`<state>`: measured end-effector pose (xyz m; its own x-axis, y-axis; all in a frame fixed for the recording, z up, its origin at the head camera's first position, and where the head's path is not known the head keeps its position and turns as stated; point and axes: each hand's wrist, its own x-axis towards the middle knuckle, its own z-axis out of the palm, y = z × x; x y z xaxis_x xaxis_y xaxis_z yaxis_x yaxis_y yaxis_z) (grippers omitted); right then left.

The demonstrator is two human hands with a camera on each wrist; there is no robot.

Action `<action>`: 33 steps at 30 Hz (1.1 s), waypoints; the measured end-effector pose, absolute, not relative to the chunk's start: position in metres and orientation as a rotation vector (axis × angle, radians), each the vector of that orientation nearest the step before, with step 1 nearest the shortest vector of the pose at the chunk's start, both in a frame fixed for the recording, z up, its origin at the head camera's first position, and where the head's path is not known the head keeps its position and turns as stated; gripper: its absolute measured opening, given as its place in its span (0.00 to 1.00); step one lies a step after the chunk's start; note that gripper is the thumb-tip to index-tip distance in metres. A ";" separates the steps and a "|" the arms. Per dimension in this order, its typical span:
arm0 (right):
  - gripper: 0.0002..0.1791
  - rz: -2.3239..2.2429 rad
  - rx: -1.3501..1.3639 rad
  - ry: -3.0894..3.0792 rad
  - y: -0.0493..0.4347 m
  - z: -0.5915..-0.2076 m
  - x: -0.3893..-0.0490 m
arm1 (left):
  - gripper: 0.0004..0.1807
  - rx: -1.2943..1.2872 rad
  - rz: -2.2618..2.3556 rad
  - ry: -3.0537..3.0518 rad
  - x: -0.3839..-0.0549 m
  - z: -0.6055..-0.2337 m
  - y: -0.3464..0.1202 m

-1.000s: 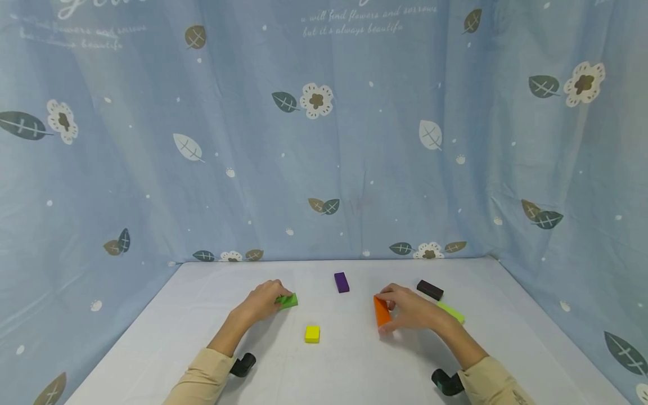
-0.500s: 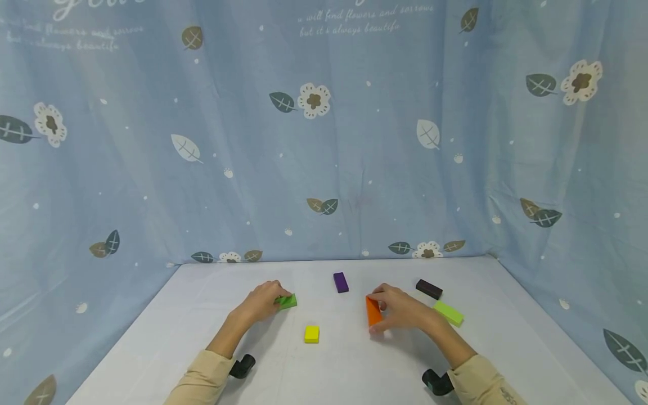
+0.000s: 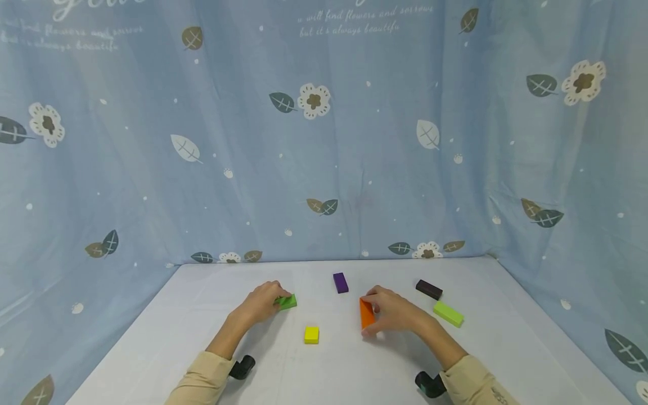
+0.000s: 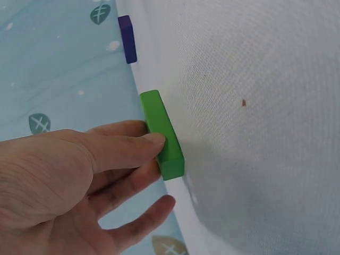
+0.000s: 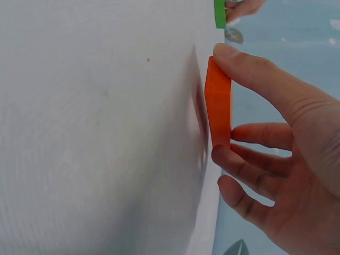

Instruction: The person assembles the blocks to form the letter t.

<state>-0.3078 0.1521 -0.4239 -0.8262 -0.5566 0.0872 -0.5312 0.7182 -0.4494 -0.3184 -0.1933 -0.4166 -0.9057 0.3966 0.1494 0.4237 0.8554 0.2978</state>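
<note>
My left hand (image 3: 264,301) pinches a green rectangular block (image 4: 161,133) between thumb and fingers, low over the white table on the left. In the head view most of that block lies behind the fingers. On the right side, my right hand (image 3: 395,312) grips an orange block (image 5: 218,103) by its two ends, thumb at one end and fingers at the other. A yellow block (image 3: 311,335) lies on the table between the hands, nearer the front. Farther back sits a purple block (image 3: 341,283).
Right of the right hand lie a black block (image 3: 429,289) and a lime-green block (image 3: 448,314). The white table (image 3: 324,374) is bounded at the back and sides by a blue patterned curtain (image 3: 253,169). Black camera mounts stick out below each wrist.
My right hand has moved left with the orange block, and more of the lime-green block now shows behind it. The left hand stays in place on the green block.
</note>
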 end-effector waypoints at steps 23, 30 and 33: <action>0.43 -0.689 -0.875 2.851 0.132 -0.424 -0.311 | 0.18 -0.663 -0.494 -2.951 -0.323 -0.416 -0.193; 0.43 -0.714 -0.892 2.827 0.128 -0.423 -0.315 | 0.18 -0.650 -0.492 -2.955 -0.324 -0.416 -0.191; 0.43 -0.708 -0.881 2.822 0.126 -0.425 -0.317 | 0.18 -0.644 -0.490 -2.957 -0.324 -0.416 -0.190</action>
